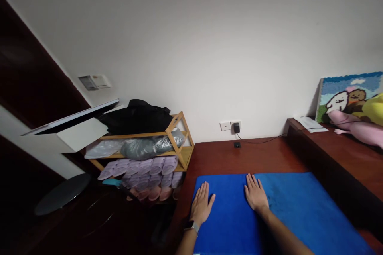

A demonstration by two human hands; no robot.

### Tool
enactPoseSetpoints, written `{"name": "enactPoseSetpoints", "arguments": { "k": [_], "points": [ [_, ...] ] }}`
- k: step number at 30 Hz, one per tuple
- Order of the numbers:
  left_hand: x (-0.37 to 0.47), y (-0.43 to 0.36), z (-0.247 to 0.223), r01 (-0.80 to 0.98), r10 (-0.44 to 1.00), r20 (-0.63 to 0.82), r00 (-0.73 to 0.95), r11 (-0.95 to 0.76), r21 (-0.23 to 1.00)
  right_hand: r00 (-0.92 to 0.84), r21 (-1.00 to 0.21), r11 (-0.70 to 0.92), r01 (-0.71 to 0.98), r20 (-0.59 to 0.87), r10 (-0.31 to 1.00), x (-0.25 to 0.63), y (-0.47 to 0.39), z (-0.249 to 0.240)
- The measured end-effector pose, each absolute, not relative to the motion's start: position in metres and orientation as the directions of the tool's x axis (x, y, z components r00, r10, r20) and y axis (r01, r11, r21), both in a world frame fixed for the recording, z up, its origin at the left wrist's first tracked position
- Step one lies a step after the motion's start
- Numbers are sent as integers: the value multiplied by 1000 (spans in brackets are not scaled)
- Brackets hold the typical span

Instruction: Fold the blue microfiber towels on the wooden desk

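Observation:
Two blue cloths lie flat side by side on a reddish-brown wooden table [239, 155]. The left cloth [229, 223] is a deeper blue; the right one [311, 211] is lighter, with a few darker patches. My left hand [202, 205] rests palm down at the left cloth's upper left edge, thumb apart from the fingers, a watch on the wrist. Flat near the seam between the cloths lies my right hand [256, 195], fingers extended, close to their far edge. Neither hand holds anything.
Left of the table stands a wooden rack [179, 147] with a black bag [139, 117], wrapped bundles and several slippers. An open white box [80, 131] juts out beside it. A black plug [236, 127] sits in the wall socket. On the right are a pink plush toy [359, 129] and a fuzzy picture [347, 91].

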State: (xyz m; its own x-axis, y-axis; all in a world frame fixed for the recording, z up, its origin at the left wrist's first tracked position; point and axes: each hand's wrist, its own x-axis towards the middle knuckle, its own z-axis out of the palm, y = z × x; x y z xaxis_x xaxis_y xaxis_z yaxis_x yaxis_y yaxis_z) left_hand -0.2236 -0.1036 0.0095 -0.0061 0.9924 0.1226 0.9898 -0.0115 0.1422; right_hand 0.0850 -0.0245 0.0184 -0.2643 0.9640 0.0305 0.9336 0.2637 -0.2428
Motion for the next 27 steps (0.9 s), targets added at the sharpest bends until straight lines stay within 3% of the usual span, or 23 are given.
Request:
{"name": "enactPoseSetpoints", "arguments": {
  "k": [16,22,27],
  "points": [
    [-256,-106,-5,978,978,182,-100,63,198,-243,-152,238,959,-16,970,80,-23,22],
    [-259,-102,-11,978,975,202,-96,55,201,-251,-204,257,945,56,966,89,-49,22],
    [-261,-97,-15,980,974,206,-94,55,191,-249,-226,239,944,-13,969,91,-67,15]
  ]
}}
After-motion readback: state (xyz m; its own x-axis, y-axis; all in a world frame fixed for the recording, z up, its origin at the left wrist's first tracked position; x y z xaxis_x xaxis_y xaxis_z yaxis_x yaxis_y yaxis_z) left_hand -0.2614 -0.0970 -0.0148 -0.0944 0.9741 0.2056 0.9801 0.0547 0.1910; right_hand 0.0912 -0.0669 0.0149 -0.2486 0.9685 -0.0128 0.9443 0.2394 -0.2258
